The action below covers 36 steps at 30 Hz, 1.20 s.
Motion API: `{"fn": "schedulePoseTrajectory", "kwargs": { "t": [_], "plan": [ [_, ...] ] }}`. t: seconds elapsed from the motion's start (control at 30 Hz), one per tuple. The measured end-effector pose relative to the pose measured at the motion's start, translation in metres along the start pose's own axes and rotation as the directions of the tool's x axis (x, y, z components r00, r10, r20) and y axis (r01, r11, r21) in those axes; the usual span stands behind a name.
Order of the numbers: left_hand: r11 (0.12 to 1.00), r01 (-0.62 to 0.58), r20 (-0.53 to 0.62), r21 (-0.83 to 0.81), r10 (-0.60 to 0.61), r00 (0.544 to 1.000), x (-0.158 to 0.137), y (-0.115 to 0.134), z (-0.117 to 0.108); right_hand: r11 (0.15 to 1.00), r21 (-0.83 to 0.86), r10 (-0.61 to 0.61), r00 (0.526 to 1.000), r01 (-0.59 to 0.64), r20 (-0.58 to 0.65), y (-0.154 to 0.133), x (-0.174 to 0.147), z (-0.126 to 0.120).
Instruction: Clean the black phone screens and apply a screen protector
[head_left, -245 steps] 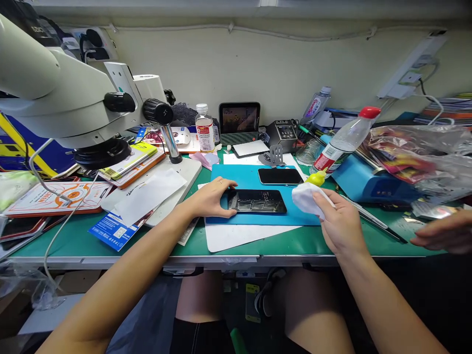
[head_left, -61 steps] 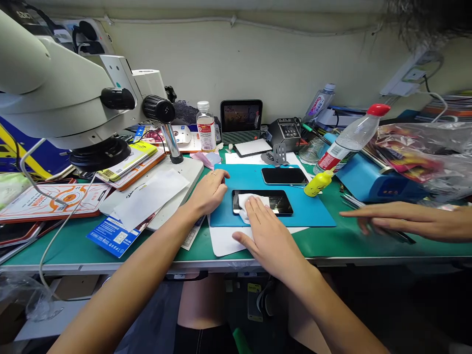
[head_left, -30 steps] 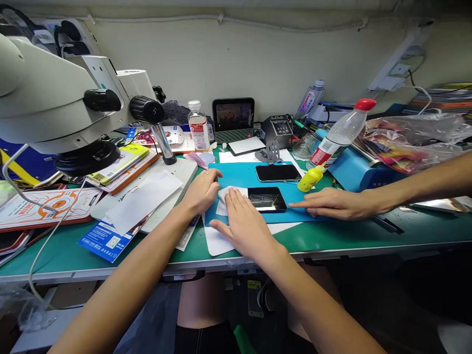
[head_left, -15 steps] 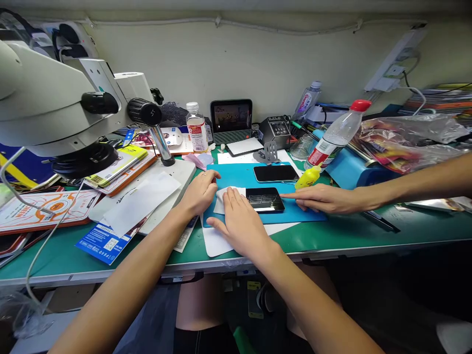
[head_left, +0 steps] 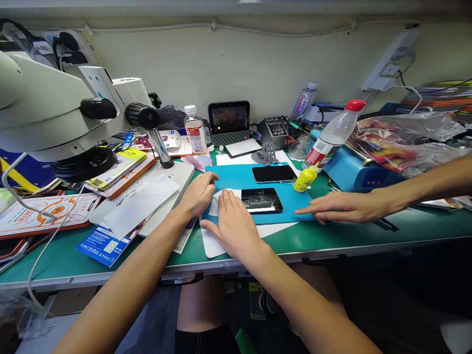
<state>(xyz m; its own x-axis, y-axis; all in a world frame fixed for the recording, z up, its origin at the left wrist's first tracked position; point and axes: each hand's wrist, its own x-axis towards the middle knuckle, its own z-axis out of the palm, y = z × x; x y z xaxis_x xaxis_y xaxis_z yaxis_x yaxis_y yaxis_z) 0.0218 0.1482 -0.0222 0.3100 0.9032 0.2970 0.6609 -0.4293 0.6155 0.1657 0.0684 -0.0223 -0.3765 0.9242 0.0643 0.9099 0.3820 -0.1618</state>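
Observation:
My right hand lies flat on a white wipe, fingers stretched out together. The wipe covers the left part of a phone. That phone's dark screen shows glowing lines and a few digits. My left hand, with a ring on one finger, rests at the left edge of the blue mat. Its fingers are curled in, and what they may hold is hidden. A second phone with a black screen lies farther back on the mat. Beside it stands a small yellow bottle.
Another person's hand reaches in from the right, a finger pointing over the mat's edge. A microscope looms at the left. Behind the mat stand a plastic bottle and a small display. A red-capped bottle leans at the right.
The other person's hand has drawn back to the right, away from the phone. The phone's screen now shows digits. The yellow bottle stands more upright. My hands have hardly moved.

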Motion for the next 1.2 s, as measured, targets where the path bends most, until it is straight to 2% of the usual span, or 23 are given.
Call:
{"fn": "schedulePoseTrajectory", "kwargs": {
  "t": [0.2, 0.43, 0.5, 0.6, 0.73, 0.97, 1.1, 1.2],
  "plan": [
    [1.0, -0.009, 0.008, -0.013, 0.01, 1.0, 0.001, -0.001, 0.001, 0.997, -0.032, -0.068, 0.997, 0.067, -0.035, -0.005, -0.035, 0.005],
    [1.0, 0.001, -0.001, -0.023, -0.001, 1.0, 0.001, -0.004, 0.002, 1.0, -0.006, 0.006, 1.0, -0.006, 0.03, -0.001, 0.002, -0.002],
    [1.0, -0.001, 0.005, -0.025, 0.001, 1.0, 0.0, -0.004, 0.002, 1.0, 0.0, 0.011, 1.0, -0.011, 0.028, 0.0, 0.0, -0.001],
    [1.0, -0.005, 0.015, -0.025, 0.005, 1.0, 0.001, -0.004, 0.002, 1.0, 0.003, -0.023, 1.0, 0.023, 0.008, 0.002, -0.022, 0.001],
    [1.0, -0.012, 0.032, -0.021, 0.012, 0.999, 0.001, -0.006, 0.002, 1.0, 0.004, -0.023, 1.0, 0.023, 0.014, 0.017, -0.041, -0.001],
    [1.0, 0.0, 0.052, -0.011, 0.0, 0.999, 0.0, -0.005, 0.002, 0.998, 0.01, 0.057, 0.998, -0.058, 0.025, 0.042, -0.017, -0.013],
    [1.0, 0.01, 0.065, -0.007, -0.009, 0.998, 0.0, -0.005, 0.002, 0.999, 0.015, 0.048, 0.999, -0.048, -0.013, 0.052, -0.044, -0.011],
    [1.0, 0.014, 0.072, -0.007, -0.014, 0.997, 0.0, -0.006, 0.002, 0.998, 0.007, 0.066, 0.998, -0.066, -0.024, 0.072, -0.062, -0.011]
  ]
}}
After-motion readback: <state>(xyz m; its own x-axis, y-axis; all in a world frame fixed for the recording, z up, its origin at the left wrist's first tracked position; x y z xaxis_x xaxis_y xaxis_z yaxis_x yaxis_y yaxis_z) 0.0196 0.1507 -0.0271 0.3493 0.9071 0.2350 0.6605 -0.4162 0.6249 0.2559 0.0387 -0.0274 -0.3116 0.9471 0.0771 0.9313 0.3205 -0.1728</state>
